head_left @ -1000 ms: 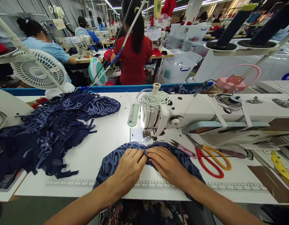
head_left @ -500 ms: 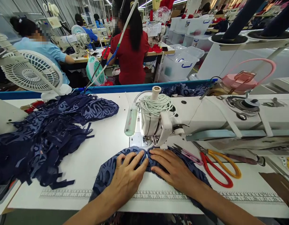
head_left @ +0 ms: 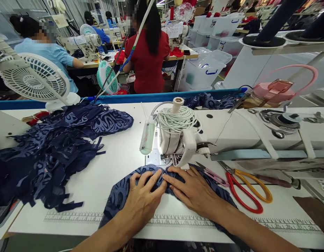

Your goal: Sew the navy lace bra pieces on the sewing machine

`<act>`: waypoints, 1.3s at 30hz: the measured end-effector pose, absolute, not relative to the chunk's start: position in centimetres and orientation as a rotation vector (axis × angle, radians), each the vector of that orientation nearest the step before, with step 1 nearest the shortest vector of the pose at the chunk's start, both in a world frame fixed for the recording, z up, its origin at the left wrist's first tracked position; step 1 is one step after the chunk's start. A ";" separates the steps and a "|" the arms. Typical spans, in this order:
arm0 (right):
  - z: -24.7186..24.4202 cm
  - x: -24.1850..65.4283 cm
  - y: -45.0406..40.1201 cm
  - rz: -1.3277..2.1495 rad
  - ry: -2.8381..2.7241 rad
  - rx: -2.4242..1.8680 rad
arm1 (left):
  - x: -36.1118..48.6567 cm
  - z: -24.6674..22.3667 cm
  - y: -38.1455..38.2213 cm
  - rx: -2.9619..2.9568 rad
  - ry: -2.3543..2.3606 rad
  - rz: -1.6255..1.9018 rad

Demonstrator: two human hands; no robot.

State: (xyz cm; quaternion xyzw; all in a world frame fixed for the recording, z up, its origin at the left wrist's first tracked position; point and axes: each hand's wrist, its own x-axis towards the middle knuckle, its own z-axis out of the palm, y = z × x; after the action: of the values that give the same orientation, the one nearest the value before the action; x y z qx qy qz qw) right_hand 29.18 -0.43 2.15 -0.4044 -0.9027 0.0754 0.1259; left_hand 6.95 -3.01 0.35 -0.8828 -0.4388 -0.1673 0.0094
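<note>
Navy patterned fabric (head_left: 117,196) lies in a curve on the white table, its middle just in front of the sewing machine's (head_left: 175,140) needle area. On its left part my left hand (head_left: 145,190) rests with fingers spread, pressing the cloth down. My right hand (head_left: 192,189) lies flat on the right part, its fingers stretched toward the centre. The fingertips of both hands nearly meet where two fabric edges come together. How the cloth sits at the presser foot is partly hidden by the machine head.
Red-and-orange-handled scissors (head_left: 246,189) and pink thread snips (head_left: 214,175) lie right of my hands. A heap of navy fabric pieces (head_left: 54,150) covers the table's left side. A printed ruler (head_left: 183,220) runs along the front. A white fan (head_left: 36,77) stands behind the heap; co-workers sit beyond.
My right hand has shifted slightly left, and its fingers have come closer to my left hand, covering more of the gap between the fabric edges. My left hand has hardly moved.
</note>
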 end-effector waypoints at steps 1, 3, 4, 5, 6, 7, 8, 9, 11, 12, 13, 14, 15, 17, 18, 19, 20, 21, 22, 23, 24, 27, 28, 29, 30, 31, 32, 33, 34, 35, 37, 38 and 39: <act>2.1 29.4 -0.4 0.248 -2.623 -1.168 | 6.9 0.4 -3.0 -2.759 -1.380 -0.512; 1.8 29.9 -0.5 0.317 -2.600 -1.156 | 6.8 0.6 -3.0 -2.771 -1.411 -0.491; 1.6 30.2 -0.5 0.341 -2.584 -1.169 | 6.6 0.7 -3.0 -2.779 -1.434 -0.488; 1.3 30.4 -0.6 0.353 -2.571 -1.191 | 6.5 0.7 -3.1 -2.787 -1.460 -0.482; 1.1 30.7 -0.6 0.353 -2.564 -1.218 | 6.4 0.8 -3.1 -2.793 -1.488 -0.473; 0.9 30.9 -0.7 0.345 -2.564 -1.244 | 6.2 0.8 -3.1 -2.788 -1.519 -0.468; 0.8 31.0 -0.7 0.336 -2.572 -1.260 | 6.1 0.8 -3.2 -2.773 -1.549 -0.470; 0.6 31.1 -0.8 0.328 -2.583 -1.266 | 6.1 0.8 -3.2 -2.755 -1.575 -0.471; 0.5 31.2 -0.8 0.314 -2.597 -1.272 | 6.1 0.7 -3.3 -2.710 -1.615 -0.489; 0.5 31.2 -0.9 0.304 -2.595 -1.276 | 6.1 0.6 -3.3 -2.685 -1.631 -0.504; 0.5 31.2 -0.9 0.293 -2.589 -1.276 | 6.1 0.5 -3.3 -2.669 -1.639 -0.509; 0.5 31.2 -0.9 0.282 -2.584 -1.273 | 6.2 0.5 -3.2 -2.659 -1.645 -0.508; 0.5 31.2 -0.9 0.269 -2.579 -1.267 | 6.2 0.4 -3.2 -2.650 -1.649 -0.509; 0.5 31.2 -0.9 0.249 -2.571 -1.255 | 6.1 0.4 -3.0 -2.652 -1.641 -0.495; 0.5 31.2 -1.0 0.243 -2.570 -1.250 | 6.0 0.4 -2.9 -2.660 -1.633 -0.482; 0.6 31.2 -1.0 0.241 -2.570 -1.247 | 6.0 0.5 -2.9 -2.670 -1.627 -0.468; 0.6 31.2 -1.0 0.244 -2.571 -1.246 | 5.9 0.5 -2.9 -2.678 -1.626 -0.457; 0.7 31.2 -1.0 0.247 -2.571 -1.247 | 5.8 0.6 -2.9 -2.689 -1.626 -0.444; 0.8 31.2 -0.9 0.249 -2.572 -1.246 | 5.8 0.6 -2.9 -2.696 -1.628 -0.436; 1.0 31.1 -0.9 0.248 -2.573 -1.243 | 5.8 0.7 -2.9 -2.701 -1.627 -0.431; 1.2 31.1 -0.9 0.246 -2.575 -1.238 | 5.8 0.8 -2.9 -2.705 -1.620 -0.422; 2.2 30.7 -0.6 0.240 -2.589 -1.220 | 6.0 1.1 -2.9 -2.712 -1.569 -0.365; 2.5 30.5 -0.5 0.234 -2.593 -1.226 | 6.2 1.3 -2.8 -2.710 -1.552 -0.346; 2.8 30.3 -0.3 0.219 -2.600 -1.235 | 6.3 1.4 -2.8 -2.705 -1.540 -0.330; 3.0 30.0 -0.1 0.195 -2.612 -1.241 | 6.4 1.5 -2.7 -2.695 -1.533 -0.324; 3.2 29.7 0.1 0.161 -2.628 -1.246 | 6.5 1.6 -2.7 -2.678 -1.528 -0.331; 3.2 29.5 0.3 0.119 -2.646 -1.248 | 6.6 1.6 -2.7 -2.664 -1.511 -0.347; 3.2 29.3 0.5 0.078 -2.667 -1.244 | 6.6 1.5 -2.7 -2.663 -1.465 -0.368; 3.0 29.1 0.6 0.041 -2.683 -1.242 | 6.7 1.4 -2.8 -2.680 -1.386 -0.388; 2.8 29.0 0.7 0.013 -2.692 -1.245 | 6.7 1.2 -2.8 -2.706 -1.292 -0.407; 2.5 29.0 0.8 -0.018 -2.697 -1.257 | 6.7 0.7 -3.1 -2.760 -1.121 -0.438; 2.3 29.1 0.8 -0.023 -2.697 -1.264 | 6.7 0.5 -3.2 -2.773 -1.080 -0.455; 2.2 29.2 0.8 -0.025 -2.700 -1.269 | 6.7 0.2 -3.3 -2.773 -1.076 -0.473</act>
State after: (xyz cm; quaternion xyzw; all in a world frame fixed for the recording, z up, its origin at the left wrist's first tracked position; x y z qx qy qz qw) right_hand 29.16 0.75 2.23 -0.4239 -0.9022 -0.0085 0.0791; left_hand 6.72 -3.29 0.24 -0.9188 -0.3565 -0.1566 0.0651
